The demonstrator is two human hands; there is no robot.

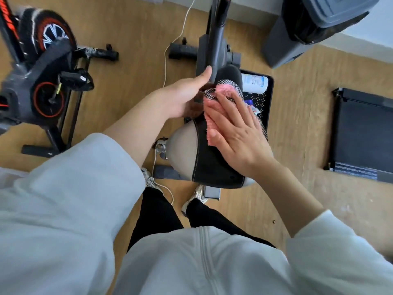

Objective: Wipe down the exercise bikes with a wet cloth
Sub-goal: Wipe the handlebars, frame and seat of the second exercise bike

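Note:
A black and grey bike saddle (210, 162) is right below me, on a grey exercise bike (214, 43) that runs away from me. A pink cloth (225, 92) with a black-and-white checked edge lies on the saddle's front half. My right hand (236, 133) presses flat on the cloth with straight fingers. My left hand (187, 96) grips the left side of the saddle's nose, thumb pointing up along the frame. A second bike (44, 81), black with red trim, stands at the left.
A black tray (268, 99) with a white bottle (255, 83) lies on the wooden floor right of the bike. A dark bin (314, 28) stands at the back right, a black treadmill (365, 135) at the right. A white cable (164, 67) runs across the floor.

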